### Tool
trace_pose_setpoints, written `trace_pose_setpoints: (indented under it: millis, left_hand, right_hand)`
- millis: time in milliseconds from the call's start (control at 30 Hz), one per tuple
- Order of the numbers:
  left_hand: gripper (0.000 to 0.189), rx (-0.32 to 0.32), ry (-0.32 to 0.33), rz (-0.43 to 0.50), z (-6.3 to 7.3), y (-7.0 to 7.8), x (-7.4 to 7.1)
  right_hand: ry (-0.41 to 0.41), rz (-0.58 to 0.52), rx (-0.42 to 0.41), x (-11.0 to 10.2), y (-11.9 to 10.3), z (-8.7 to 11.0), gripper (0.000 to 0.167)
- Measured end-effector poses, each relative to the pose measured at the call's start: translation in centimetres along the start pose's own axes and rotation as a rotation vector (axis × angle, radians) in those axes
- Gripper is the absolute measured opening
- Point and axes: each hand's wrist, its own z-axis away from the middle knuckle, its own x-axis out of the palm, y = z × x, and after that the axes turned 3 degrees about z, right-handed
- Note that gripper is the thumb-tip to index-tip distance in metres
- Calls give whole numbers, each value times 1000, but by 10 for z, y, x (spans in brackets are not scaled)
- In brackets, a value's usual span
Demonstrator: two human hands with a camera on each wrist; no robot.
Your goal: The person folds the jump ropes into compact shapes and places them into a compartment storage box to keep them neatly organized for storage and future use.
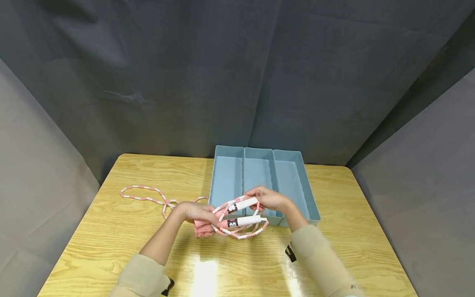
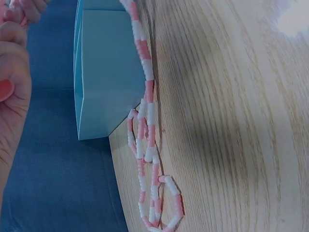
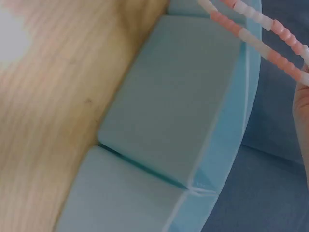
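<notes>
A beaded pink-and-white jump rope [image 1: 239, 237] is held up in front of the blue tray, its two handles [image 1: 249, 221] side by side with their white ends to the right. My left hand [image 1: 198, 211] grips the pink ends of the handles together with some looped rope. At the white ends, my right hand [image 1: 270, 199] pinches the rope; its fingertips are partly hidden. The left wrist view shows part of the left hand [image 2: 12, 92] and a length of rope [image 2: 149, 113] running down to the table. Two rope strands [image 3: 256, 43] reach the right hand [image 3: 302, 113] in the right wrist view.
The blue tray [image 1: 291, 171] has three long compartments and stands at the back of the wooden table [image 1: 335, 231]. Loose loops of the rope lie left of the tray. A dark curtain [image 1: 185, 82] hangs behind, and pale grey panels [image 1: 37, 185] flank the table.
</notes>
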Motion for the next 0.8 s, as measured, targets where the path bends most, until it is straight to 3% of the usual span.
trace_pose_setpoints:
  millis: [167, 333, 567, 800]
  left_hand:
    - [38, 70, 6, 1, 2, -2, -3]
    - [26, 105, 4, 24, 2, -4, -4]
    - [35, 113, 47, 58, 2, -7, -5]
    - [39, 134, 45, 76, 1, -9, -6]
  right_hand:
    - [33, 1, -54, 11, 8, -3, 20]
    - [124, -31, -41, 26, 9, -4, 28]
    - [104, -79, -115, 43, 1, -6, 32]
    - [138, -74, 1, 58, 0, -12, 36]
